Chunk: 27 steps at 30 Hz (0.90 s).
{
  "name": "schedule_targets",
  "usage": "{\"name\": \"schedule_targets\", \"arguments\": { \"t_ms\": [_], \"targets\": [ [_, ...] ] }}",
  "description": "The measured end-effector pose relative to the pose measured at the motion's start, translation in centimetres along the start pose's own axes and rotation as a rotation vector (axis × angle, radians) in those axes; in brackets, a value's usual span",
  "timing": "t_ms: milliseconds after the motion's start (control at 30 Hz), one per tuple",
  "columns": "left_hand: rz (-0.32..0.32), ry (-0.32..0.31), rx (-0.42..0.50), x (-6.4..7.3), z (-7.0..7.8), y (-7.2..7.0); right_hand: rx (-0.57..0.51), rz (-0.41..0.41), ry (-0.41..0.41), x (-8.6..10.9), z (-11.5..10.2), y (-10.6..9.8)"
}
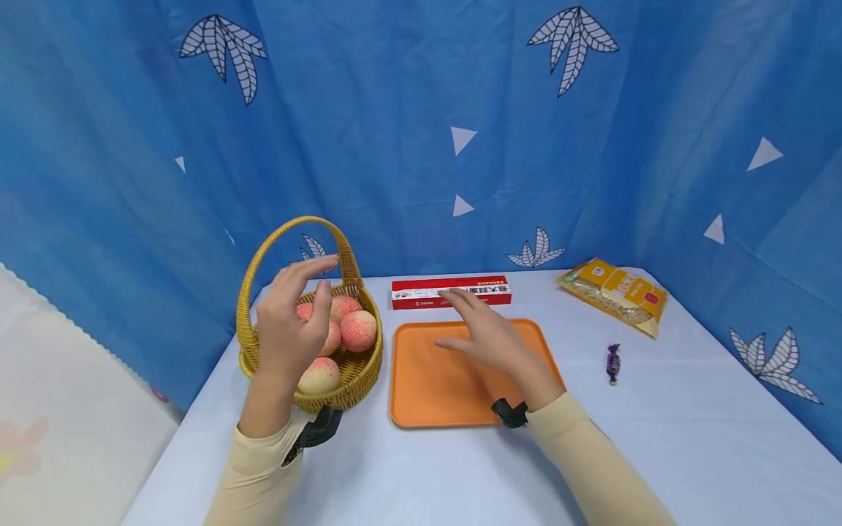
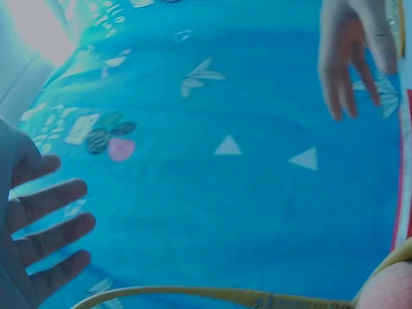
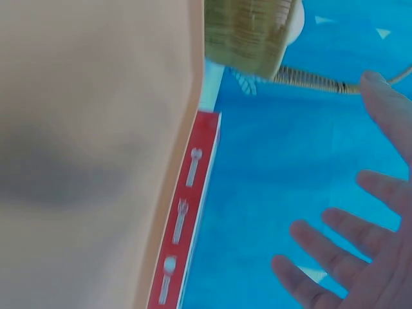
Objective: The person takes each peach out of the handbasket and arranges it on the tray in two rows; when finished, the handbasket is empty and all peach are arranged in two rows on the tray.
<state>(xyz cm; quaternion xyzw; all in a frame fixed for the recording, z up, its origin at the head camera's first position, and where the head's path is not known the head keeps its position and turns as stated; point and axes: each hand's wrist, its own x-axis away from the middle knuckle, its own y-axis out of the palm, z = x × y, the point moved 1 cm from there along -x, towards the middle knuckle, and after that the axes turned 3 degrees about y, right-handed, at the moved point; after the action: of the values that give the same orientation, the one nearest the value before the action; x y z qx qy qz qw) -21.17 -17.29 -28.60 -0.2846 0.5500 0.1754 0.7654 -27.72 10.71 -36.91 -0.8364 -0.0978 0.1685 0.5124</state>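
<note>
My left hand (image 1: 289,321) is raised in front of a yellow wicker basket (image 1: 358,387), its fingers apart from the thumb and nothing held. Inside the basket lie several pink-and-cream peaches (image 1: 358,331); the hand hides part of the basket and fruit. Over an orange tray (image 1: 421,387) hovers my right hand (image 1: 490,336), fingers spread and holding nothing. The left wrist view shows the left hand's spread fingers (image 2: 58,228) at the left edge. In the right wrist view, the right hand (image 3: 360,244) also appears with its fingers apart.
Behind the tray lies a long red-and-white box (image 1: 454,292). A yellow plastic food packet (image 1: 618,294) rests at the back right, with a purple wrapped candy (image 1: 613,364) nearer on the white table (image 1: 691,424). A blue curtain (image 1: 408,131) hangs behind.
</note>
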Motion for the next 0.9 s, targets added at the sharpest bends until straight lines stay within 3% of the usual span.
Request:
{"name": "schedule_targets", "arguments": {
  "t_ms": [167,300,533,733,900],
  "targets": [
    [0.143,0.027,0.095,-1.1,0.6,-2.1,-0.065,-0.025,-0.025,-0.6,-1.4,0.9],
    [0.256,-0.039,0.126,-1.3,-0.2,-3.8,-0.109,-0.041,-0.057,-1.1,-2.5,1.6],
    [0.307,-0.251,0.280,-1.0,-3.2,-6.3,-0.175,-0.067,-0.116,-2.1,-4.1,2.8],
    [0.251,-0.493,0.295,0.8,-8.1,-7.9,-0.204,-0.103,-0.121,-2.8,-5.6,3.7],
    [0.306,-0.614,0.397,2.5,-10.8,-8.9,-0.232,-0.141,-0.089,-3.7,-6.6,4.7]
  ]
}}
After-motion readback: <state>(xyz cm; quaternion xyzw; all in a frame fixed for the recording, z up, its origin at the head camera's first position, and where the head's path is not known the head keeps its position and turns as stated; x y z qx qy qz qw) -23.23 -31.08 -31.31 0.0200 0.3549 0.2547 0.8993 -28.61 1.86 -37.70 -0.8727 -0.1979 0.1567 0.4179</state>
